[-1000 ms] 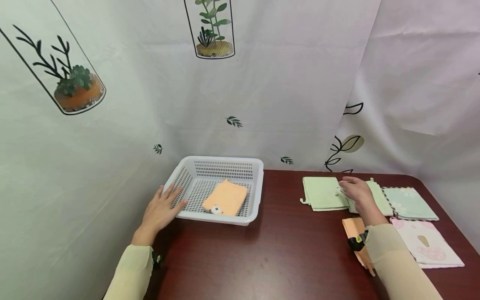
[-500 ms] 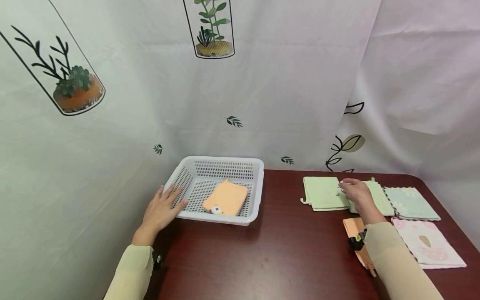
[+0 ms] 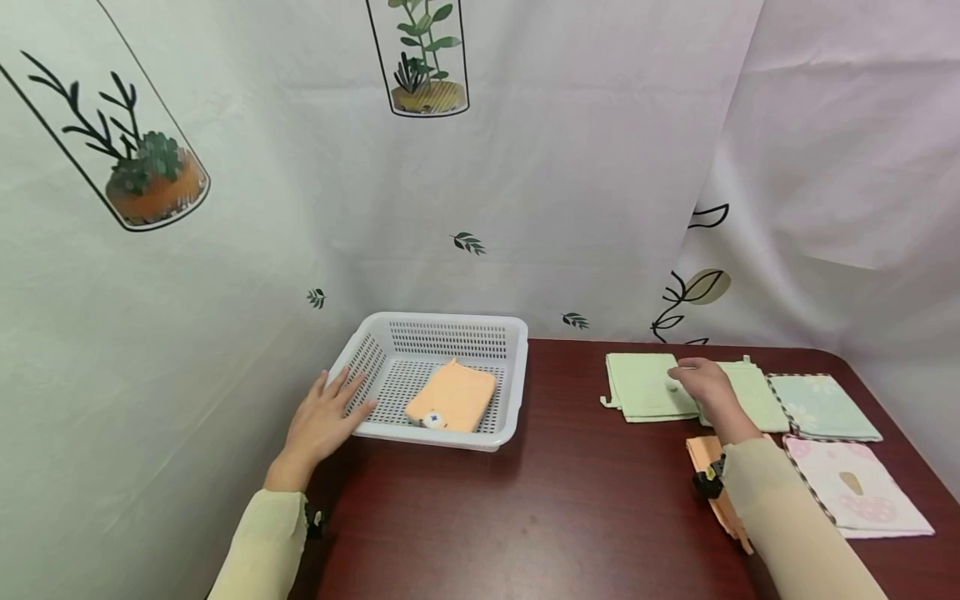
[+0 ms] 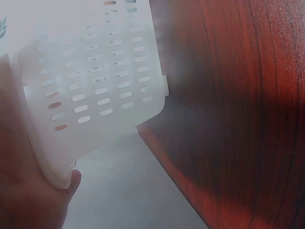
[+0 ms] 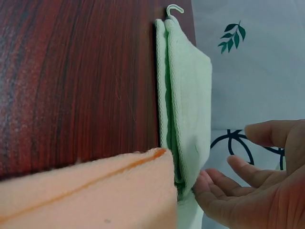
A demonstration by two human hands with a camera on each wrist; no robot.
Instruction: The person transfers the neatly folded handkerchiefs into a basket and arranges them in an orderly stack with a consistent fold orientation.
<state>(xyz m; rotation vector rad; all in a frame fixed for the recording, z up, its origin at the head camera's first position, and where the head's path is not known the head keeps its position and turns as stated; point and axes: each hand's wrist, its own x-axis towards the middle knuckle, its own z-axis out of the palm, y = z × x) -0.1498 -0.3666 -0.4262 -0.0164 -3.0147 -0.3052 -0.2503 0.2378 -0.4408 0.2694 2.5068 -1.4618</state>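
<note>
My left hand (image 3: 321, 423) lies across the left rim of a white perforated plastic basket (image 3: 521, 375), fingers spread. A folded orange towel (image 3: 453, 396) with a small face patch lies inside it. At the right, my right hand (image 3: 708, 387) is over the neighbouring edges of two folded light-green towels, the left one (image 3: 645, 385) and the right one (image 3: 753, 396). In the right wrist view its thumb stands apart from the fingers (image 5: 238, 191), whose tips are at the near end of a green towel (image 5: 190, 95); no grip on the cloth shows.
Under my right forearm lies a second folded orange towel (image 3: 708, 454), partly hidden. Further right are a pale mint towel with checked edging (image 3: 825, 406) and a pink-and-white towel (image 3: 855, 487). A printed curtain (image 3: 525, 208) borders the dark red wooden table (image 3: 525, 517).
The right hand has shifted slightly left, toward the left green towel. My left hand, the basket and the towels have stayed in place.
</note>
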